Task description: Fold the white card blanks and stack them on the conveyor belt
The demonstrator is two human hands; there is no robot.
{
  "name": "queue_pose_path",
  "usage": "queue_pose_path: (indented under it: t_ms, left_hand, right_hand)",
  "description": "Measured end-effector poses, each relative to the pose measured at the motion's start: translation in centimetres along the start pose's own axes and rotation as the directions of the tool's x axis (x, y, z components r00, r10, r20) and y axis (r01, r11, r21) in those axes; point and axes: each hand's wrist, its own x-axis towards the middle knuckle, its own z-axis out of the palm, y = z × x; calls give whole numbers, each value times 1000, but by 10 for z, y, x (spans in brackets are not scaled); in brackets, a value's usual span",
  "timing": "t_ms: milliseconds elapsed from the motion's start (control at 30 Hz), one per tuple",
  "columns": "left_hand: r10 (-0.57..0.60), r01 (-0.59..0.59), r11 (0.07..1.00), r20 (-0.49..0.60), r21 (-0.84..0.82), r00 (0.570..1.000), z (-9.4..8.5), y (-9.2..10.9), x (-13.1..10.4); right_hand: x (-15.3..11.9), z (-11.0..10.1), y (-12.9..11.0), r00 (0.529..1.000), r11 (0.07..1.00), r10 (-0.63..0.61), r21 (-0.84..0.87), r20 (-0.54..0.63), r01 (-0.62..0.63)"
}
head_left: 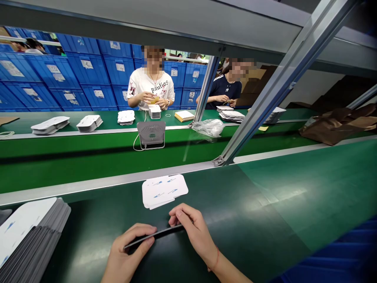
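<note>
A thin dark sheet (165,232), seen nearly edge-on, is held above the green work surface. My left hand (129,247) pinches its left end between thumb and fingers. At the other end my right hand (193,228) grips it, fingers curled and thumb on top. Just beyond the hands lie white rounded-corner sheets (165,191) with blue print, a lower one poking out slightly. To the left rises a tall stack of similar sheets (35,232), white on top with grey edges. The face of the held sheet is mostly hidden.
A green conveyor belt (88,157) runs behind a metal rail, with a small fan (151,135) and a clear plastic bag (208,129). A slanted metal post (265,86) crosses the right side. Two people work opposite among sheet stacks (51,125). Blue crates (88,70) stand behind.
</note>
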Motion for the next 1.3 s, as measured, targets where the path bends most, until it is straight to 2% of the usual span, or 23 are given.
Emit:
queue_pose_path:
  t_ms: [100,167,300,367,500,633,700,800,1033,1200,1300]
  left_hand:
    - [-49,49,999,-22,-17,999,0,1,-1]
    - [-132,131,991,-36,-30,991,0,6,-3]
    - [-354,347,933,-64,-97,933,4,29,-9]
    - [-405,394,909,-68,-139,912,8,41,-10]
    - [-390,380,915,-57,-133,919,10,46,-11]
    - [-258,255,964,-35,-78,965,5,30,-9]
    - [-187,186,981,-19,-57,982,2,20,-8]
    - [-148,146,988,-35,-54,988,3,12,-9]
    - [-153,148,985,-61,-83,986,9,13,-12]
    - [-77,77,997,7,-19,997,5,6,-10]
    - [-88,89,996,9,-32,996,6,6,-10]
  right_hand:
    - [0,-4,-7,999,997,-19,-73,49,23]
    - [0,-9,-16,991,978,-87,-179,98,104]
    - [2,-16,-36,945,884,-260,-346,197,315]
    - [3,-16,-41,922,837,-292,-397,256,375]
    - [7,-13,-44,877,742,-327,-480,352,469]
    - [6,-11,-45,811,655,-407,-485,420,579]
    - [6,-11,-43,794,635,-424,-482,435,603]
    - [5,-12,-38,809,668,-409,-465,422,581]
    - [5,-15,-25,870,775,-365,-411,330,481]
    - [2,-10,-21,903,837,-341,-353,262,418]
    - [2,-9,-21,914,847,-318,-358,253,394]
